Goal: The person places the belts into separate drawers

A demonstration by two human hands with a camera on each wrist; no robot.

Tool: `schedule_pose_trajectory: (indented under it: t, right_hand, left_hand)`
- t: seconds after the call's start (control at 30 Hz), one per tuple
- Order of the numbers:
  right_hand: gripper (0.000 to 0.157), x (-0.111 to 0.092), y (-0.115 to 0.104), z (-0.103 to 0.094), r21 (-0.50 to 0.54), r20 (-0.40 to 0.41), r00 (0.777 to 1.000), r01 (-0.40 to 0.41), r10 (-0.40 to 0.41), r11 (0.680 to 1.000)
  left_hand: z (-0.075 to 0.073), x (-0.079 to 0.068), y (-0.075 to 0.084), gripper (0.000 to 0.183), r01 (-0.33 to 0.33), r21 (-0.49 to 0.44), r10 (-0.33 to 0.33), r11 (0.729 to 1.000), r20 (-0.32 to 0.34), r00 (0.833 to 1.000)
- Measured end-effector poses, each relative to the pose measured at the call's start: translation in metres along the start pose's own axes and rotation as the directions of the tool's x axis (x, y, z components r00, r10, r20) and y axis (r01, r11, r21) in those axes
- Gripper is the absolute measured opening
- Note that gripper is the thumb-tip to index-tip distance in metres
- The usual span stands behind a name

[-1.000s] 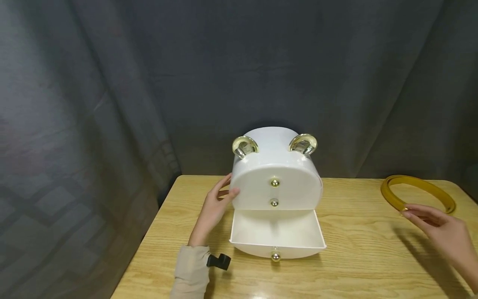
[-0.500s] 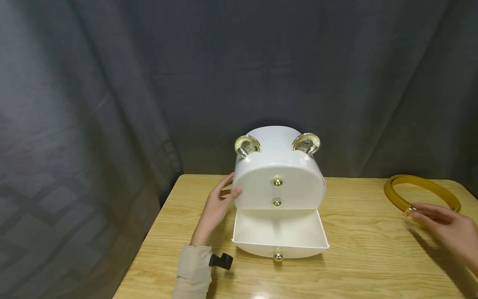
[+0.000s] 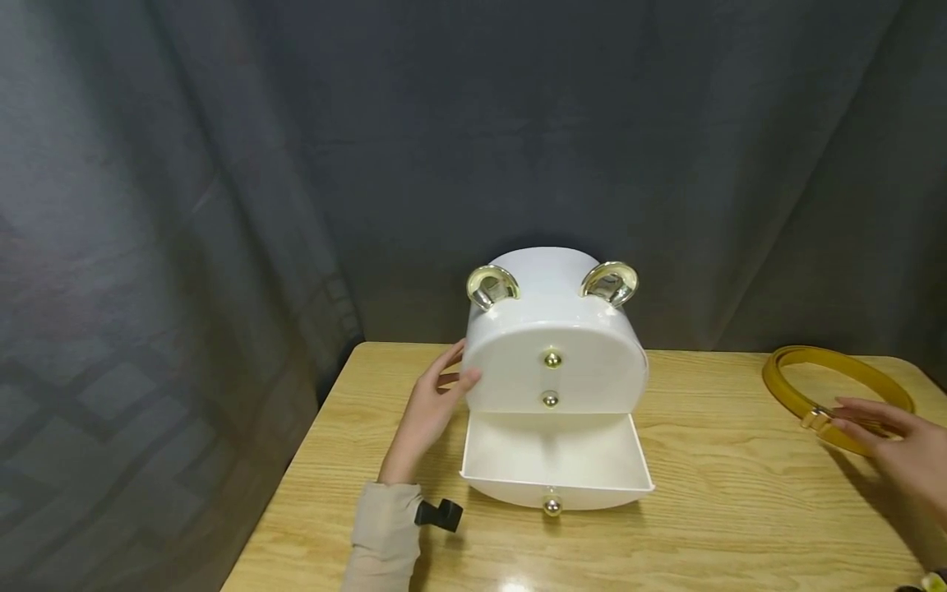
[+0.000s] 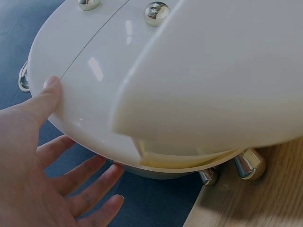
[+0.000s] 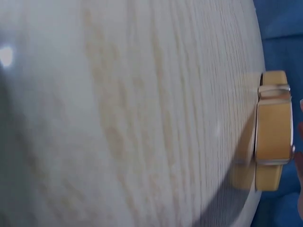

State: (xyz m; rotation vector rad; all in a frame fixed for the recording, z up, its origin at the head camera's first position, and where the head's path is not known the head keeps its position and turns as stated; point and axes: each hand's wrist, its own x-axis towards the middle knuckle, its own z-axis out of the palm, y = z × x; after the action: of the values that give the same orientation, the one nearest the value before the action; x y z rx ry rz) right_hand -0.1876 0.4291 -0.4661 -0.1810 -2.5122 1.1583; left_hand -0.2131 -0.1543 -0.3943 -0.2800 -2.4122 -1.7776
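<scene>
A white storage box (image 3: 518, 366) with gold ears stands on the table, its lower drawer (image 3: 555, 456) pulled out and bare inside. My left hand (image 3: 431, 404) is at the box's left side. Its thumb rests on the front face and its spread, fairly straight fingers touch the curved side, as the left wrist view shows. A mustard-yellow belt (image 3: 786, 390) lies coiled in a loop at the table's right rear. Beside the belt's buckle (image 3: 816, 418) is my right hand (image 3: 898, 444), thumb and fingers apart. Only fingertips show at the right wrist view's edge, near the buckle (image 5: 273, 130).
The wooden table (image 3: 710, 501) reaches back to a dark grey curtain (image 3: 592, 148). Gold ball knobs (image 3: 552, 507) jut from the drawer fronts. A black strap mount (image 3: 440, 515) sits on my left wrist. Something small and yellow-green peeks in at the bottom right corner.
My right hand has let go of the belt's buckle and drawn slightly right, its fingers parting. The belt stays coiled. My left hand keeps its place on the box, and the view has shifted slightly.
</scene>
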Motion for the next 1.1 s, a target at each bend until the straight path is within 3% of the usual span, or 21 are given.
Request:
schedule_pose_trajectory:
  t: [0.17, 0.3, 0.37, 0.67, 1.1]
  right_hand:
    - [0.022, 0.005, 0.003, -0.001, -0.082, -0.007, 1.0, -0.016, 0.015, 0.997]
    - [0.034, 0.011, 0.002, -0.001, -0.131, 0.011, 1.0, -0.018, 0.019, 0.991]
    - [0.045, 0.014, 0.003, 0.0, -0.135, 0.024, 1.0, 0.003, 0.0, 0.991]
    - [0.055, 0.018, 0.011, 0.009, -0.141, 0.056, 0.992, 0.121, -0.114, 0.983]
    - [0.066, 0.021, 0.012, 0.011, -0.167, 0.124, 0.99, 0.093, -0.072, 0.982]
  left_hand:
    - [0.0, 0.0, 0.0, 0.061, 0.008, 0.005, -0.008, 1.0, -0.002, 1.0]
    - [-0.001, 0.0, 0.0, 0.06, 0.008, 0.006, -0.008, 1.0, -0.007, 1.0]
    - [-0.001, 0.0, 0.0, 0.06, 0.008, 0.004, -0.008, 1.0, -0.007, 1.0]
    - [0.001, 0.001, 0.0, 0.059, 0.011, -0.003, -0.011, 1.0, -0.002, 1.0]
    - [0.0, 0.0, -0.001, 0.06, -0.004, -0.007, 0.004, 1.0, -0.007, 1.0]
